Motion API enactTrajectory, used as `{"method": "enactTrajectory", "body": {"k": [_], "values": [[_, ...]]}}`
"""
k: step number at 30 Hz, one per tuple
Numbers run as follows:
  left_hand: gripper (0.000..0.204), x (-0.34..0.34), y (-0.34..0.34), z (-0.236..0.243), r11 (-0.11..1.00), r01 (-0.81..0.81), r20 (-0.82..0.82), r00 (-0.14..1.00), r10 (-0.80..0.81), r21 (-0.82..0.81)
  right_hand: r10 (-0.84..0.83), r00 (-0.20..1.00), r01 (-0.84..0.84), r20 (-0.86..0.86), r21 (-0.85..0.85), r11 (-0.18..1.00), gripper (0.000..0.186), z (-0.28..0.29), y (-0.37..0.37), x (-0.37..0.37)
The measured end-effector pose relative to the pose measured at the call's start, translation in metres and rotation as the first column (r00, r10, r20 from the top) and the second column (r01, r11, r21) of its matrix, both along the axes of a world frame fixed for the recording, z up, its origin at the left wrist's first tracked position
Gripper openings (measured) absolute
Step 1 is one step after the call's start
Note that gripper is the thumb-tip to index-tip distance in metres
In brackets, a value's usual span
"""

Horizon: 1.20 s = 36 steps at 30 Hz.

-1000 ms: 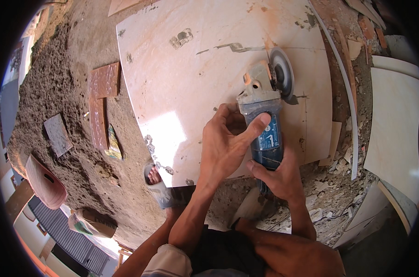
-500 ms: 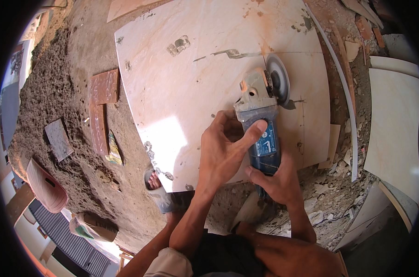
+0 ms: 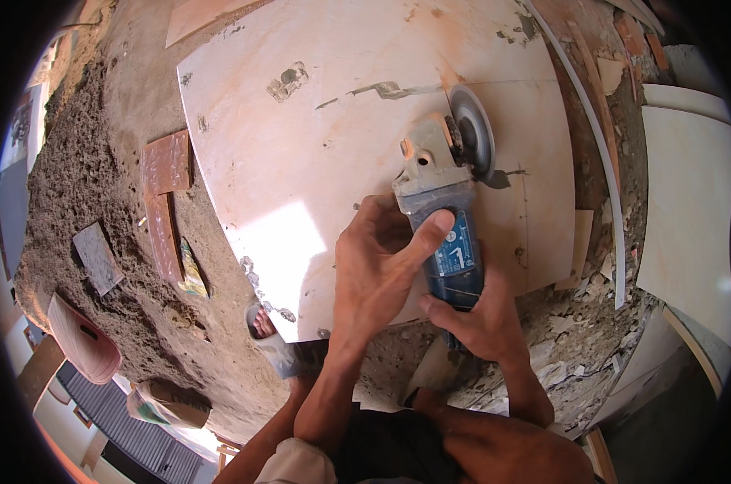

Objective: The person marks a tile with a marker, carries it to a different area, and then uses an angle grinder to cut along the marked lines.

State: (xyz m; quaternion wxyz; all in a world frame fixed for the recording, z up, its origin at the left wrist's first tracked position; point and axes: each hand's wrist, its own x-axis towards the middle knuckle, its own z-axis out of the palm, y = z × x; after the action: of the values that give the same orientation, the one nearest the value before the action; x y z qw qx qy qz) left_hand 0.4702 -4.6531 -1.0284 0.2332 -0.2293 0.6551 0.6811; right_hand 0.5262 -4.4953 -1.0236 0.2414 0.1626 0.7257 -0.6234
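Note:
A blue angle grinder [image 3: 452, 242] with a dusty grey head is held over a large cream tile [image 3: 365, 153]. Its round cutting disc [image 3: 473, 133] stands edge-on near a line marked on the tile; I cannot tell whether it touches. My left hand [image 3: 385, 262] is closed around the front of the body, with the thumb on the label. Around the rear end of the body wraps my right hand [image 3: 486, 319]. Dark grey smears mark the tile's surface, and a bright sunlit patch lies toward its near left.
Brown tile pieces [image 3: 165, 206] and a grey offcut [image 3: 98, 258] lie on the dirt at left, with a pink sandal-like object [image 3: 85, 337]. A pale curved strip [image 3: 595, 129] runs along the tile's right side. Cream tiles [image 3: 688, 202] stand at far right among rubble.
The grinder and both hands have shifted slightly left in the picture. The tile and surroundings have also shifted a little with the view. Both hands keep their hold.

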Motion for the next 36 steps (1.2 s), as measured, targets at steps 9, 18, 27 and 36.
{"method": "enactTrajectory", "body": {"k": [9, 18, 27, 36], "values": [[0.068, -0.0061, 0.0013, 0.0077, 0.999, 0.017, 0.042, 0.999, -0.016, -0.037, -0.007, 0.999, 0.008, 0.032, -0.009, 1.0, 0.063, 0.0022, 0.0014, -0.0022], [0.069, -0.0054, 0.002, 0.0072, 1.0, -0.023, 0.049, 0.999, 0.023, -0.009, -0.007, 0.997, 0.008, 0.077, -0.013, 1.0, 0.063, 0.0027, 0.0001, -0.004], [0.07, -0.0051, 0.0016, 0.0068, 0.999, -0.016, 0.057, 0.998, 0.019, -0.04, -0.006, 0.998, 0.005, 0.063, 0.004, 1.0, 0.063, 0.0041, -0.001, -0.0063], [0.067, -0.003, 0.0026, 0.0043, 0.997, -0.04, 0.024, 0.999, 0.042, -0.059, 0.001, 0.999, -0.003, 0.04, 0.031, 1.0, 0.064, 0.0038, -0.0023, -0.0073]]}}
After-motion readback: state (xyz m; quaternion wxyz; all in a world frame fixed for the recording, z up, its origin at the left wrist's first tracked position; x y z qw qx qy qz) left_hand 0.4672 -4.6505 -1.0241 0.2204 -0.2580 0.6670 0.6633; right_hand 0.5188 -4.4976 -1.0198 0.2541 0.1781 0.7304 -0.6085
